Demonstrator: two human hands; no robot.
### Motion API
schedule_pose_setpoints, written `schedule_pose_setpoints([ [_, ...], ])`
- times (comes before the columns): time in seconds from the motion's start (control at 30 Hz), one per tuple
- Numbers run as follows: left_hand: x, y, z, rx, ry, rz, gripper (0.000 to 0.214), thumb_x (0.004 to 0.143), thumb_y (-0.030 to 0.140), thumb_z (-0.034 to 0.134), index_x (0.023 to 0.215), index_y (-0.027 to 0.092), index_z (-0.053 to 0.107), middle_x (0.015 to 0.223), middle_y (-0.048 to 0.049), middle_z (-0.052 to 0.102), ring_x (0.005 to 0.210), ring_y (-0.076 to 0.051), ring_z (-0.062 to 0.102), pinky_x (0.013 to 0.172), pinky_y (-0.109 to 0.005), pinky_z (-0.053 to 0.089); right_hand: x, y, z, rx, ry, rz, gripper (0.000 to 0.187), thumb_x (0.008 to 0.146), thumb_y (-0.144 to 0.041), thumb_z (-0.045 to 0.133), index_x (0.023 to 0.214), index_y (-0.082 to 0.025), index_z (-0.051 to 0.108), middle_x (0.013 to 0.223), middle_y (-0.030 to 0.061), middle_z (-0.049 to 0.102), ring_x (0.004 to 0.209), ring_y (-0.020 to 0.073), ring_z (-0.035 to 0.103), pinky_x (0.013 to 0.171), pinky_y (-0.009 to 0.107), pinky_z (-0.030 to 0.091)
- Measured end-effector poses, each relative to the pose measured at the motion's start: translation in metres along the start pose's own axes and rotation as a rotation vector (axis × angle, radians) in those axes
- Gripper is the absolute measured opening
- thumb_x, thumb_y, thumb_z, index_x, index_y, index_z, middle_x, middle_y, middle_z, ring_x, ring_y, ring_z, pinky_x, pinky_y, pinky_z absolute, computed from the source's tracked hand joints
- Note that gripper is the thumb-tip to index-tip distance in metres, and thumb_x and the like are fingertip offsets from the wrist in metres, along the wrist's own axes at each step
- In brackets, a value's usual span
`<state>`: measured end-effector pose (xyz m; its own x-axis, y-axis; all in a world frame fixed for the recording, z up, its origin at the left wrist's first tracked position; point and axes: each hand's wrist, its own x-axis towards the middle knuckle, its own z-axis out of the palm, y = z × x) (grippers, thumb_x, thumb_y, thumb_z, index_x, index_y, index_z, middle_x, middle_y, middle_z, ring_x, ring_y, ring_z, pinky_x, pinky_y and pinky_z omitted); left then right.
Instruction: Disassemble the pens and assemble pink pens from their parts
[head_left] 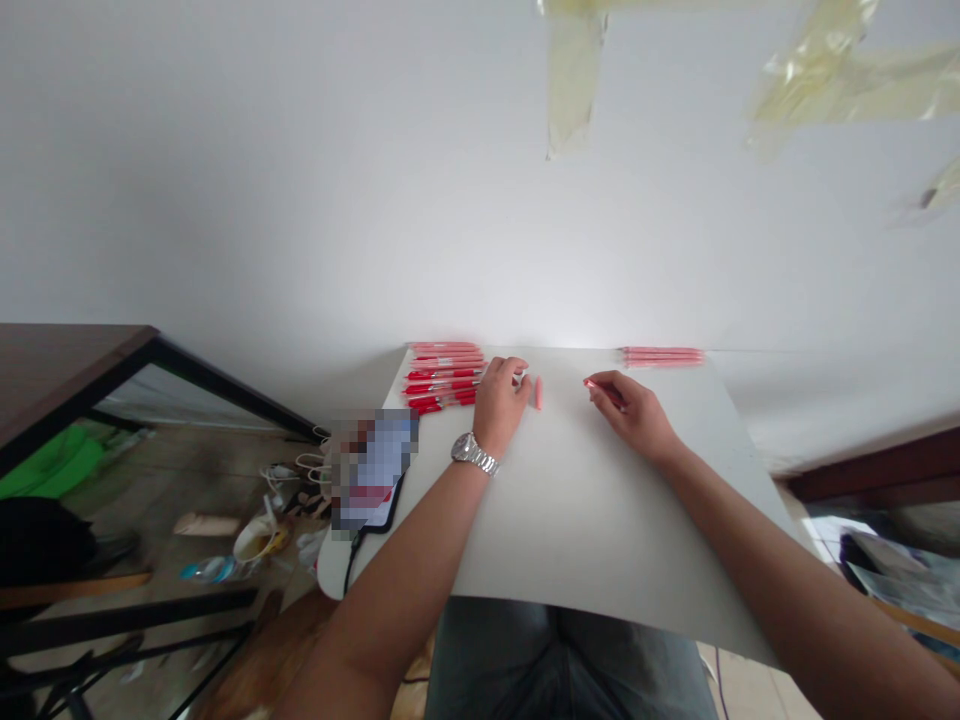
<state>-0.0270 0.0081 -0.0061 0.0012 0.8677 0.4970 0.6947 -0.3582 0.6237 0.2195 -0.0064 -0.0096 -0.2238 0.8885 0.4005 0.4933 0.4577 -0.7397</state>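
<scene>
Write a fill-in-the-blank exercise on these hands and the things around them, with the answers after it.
The silver wristwatch sits on the ____ wrist.
The left hand lies beside a heap of ____ pens.
The right hand holds one ____ between its fingers.
A row of pens lies along the ____ edge of the white table.

Answers: left; red; pen; far.

Pens [442,378] red and pink, worktop [600,520] white, watch [474,453] silver; green cloth [45,465] left of worktop.
</scene>
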Motion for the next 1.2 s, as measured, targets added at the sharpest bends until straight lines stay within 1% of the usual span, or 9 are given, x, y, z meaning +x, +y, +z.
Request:
schedule_pose_setpoints([
  [0.13,0.0,0.008,-0.002,-0.079,-0.024,0.102,0.017,0.096,0.017,0.064,0.112,0.022,0.067,0.102,-0.0041,0.066,0.088,-0.016,0.064,0.083,-0.031,0.054,0.0,-0.002,0.0,-0.02,-0.007,-0.032,0.031,0.103,-0.049,0.054,0.11,-0.023,0.068,0.101,0.0082,0.074,0.085,0.02,0.07,0.073,0.033,0.055],
  [0.27,0.0,0.019,-0.003,-0.165,-0.122,0.251,0.017,0.098,0.025,0.064,0.115,0.022,0.067,0.104,-0.005,0.066,0.092,-0.016,0.064,0.09,-0.033,0.055,0.001,-0.006,-0.001,-0.069,-0.02,-0.088,0.027,0.104,-0.044,0.055,0.111,-0.023,0.069,0.097,0.007,0.073,0.081,0.0185,0.067,0.07,0.032,0.053],
  [0.37,-0.002,0.023,-0.004,-0.174,-0.181,0.301,0.017,0.098,0.029,0.065,0.114,0.022,0.068,0.103,-0.0052,0.066,0.094,-0.017,0.064,0.091,-0.034,0.055,0.001,-0.009,-0.002,-0.092,-0.031,-0.129,0.024,0.103,-0.04,0.056,0.112,-0.023,0.071,0.095,0.0062,0.071,0.078,0.0176,0.065,0.067,0.031,0.052],
  [0.53,-0.003,0.024,-0.002,-0.175,-0.251,0.284,0.017,0.1,0.033,0.064,0.113,0.023,0.07,0.104,-0.0043,0.067,0.083,-0.014,0.063,0.086,-0.032,0.056,0.0,-0.009,-0.002,-0.103,-0.043,-0.169,0.023,0.103,-0.037,0.058,0.114,-0.024,0.073,0.093,0.0057,0.072,0.077,0.0177,0.065,0.069,0.031,0.052],
  [0.73,-0.003,0.028,-0.002,-0.157,-0.308,0.23,0.015,0.1,0.033,0.064,0.11,0.024,0.071,0.106,-0.0054,0.069,0.095,-0.017,0.066,0.091,-0.034,0.056,0.0,-0.009,-0.002,-0.135,-0.076,-0.16,0.028,0.103,-0.042,0.056,0.115,-0.025,0.075,0.093,0.0069,0.074,0.079,0.0206,0.065,0.073,0.035,0.055],
  [0.83,-0.004,0.029,-0.001,-0.162,-0.312,0.223,0.014,0.1,0.033,0.064,0.108,0.024,0.071,0.105,-0.0049,0.069,0.094,-0.017,0.066,0.09,-0.034,0.057,0.0,-0.009,-0.002,-0.138,-0.087,-0.154,0.029,0.103,-0.042,0.055,0.115,-0.026,0.076,0.095,0.0074,0.075,0.08,0.0216,0.066,0.075,0.037,0.055],
  [0.97,-0.004,0.029,0.0,-0.157,-0.301,0.245,0.012,0.099,0.031,0.066,0.108,0.024,0.071,0.105,-0.0037,0.069,0.091,-0.015,0.065,0.089,-0.031,0.056,0.0,-0.008,-0.002,-0.129,-0.083,-0.16,0.028,0.102,-0.042,0.057,0.114,-0.026,0.077,0.095,0.0068,0.076,0.081,0.0218,0.066,0.076,0.036,0.055],
  [1.2,-0.005,0.029,0.001,-0.146,-0.31,0.241,0.015,0.099,0.029,0.065,0.112,0.024,0.072,0.107,-0.0039,0.069,0.092,-0.016,0.066,0.09,-0.031,0.056,0.0,-0.01,-0.002,-0.146,-0.061,-0.13,0.028,0.101,-0.044,0.059,0.111,-0.025,0.076,0.087,0.0059,0.074,0.075,0.02,0.065,0.071,0.034,0.054],
])
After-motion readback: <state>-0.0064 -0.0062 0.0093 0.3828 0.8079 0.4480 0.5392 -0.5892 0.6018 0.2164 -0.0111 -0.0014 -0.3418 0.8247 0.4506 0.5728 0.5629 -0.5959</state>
